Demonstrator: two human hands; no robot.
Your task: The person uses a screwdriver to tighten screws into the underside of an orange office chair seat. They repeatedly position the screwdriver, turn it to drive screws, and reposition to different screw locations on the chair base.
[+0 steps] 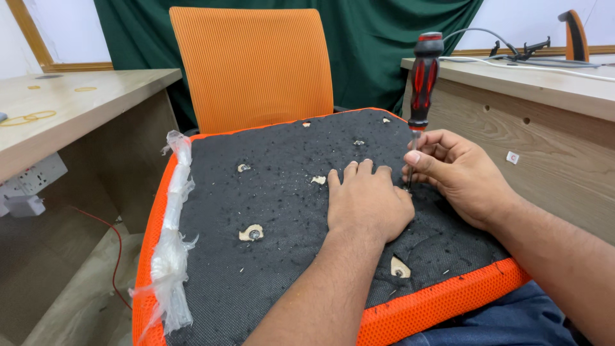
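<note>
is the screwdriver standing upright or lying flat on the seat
Upright. The screwdriver stands nearly vertical, red-and-black handle on top, its shaft pinched low by the right hand against the seat cushion's black underside.

The person is showing bare forearms, wearing no sleeves, rings or watch; blue trousers [506,320] are covering the lap.

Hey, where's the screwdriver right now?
In the head view, the red-and-black screwdriver stands upright at the right rear of the black seat underside, its shaft pinched in the right hand, beside the left hand pressed flat.
</note>
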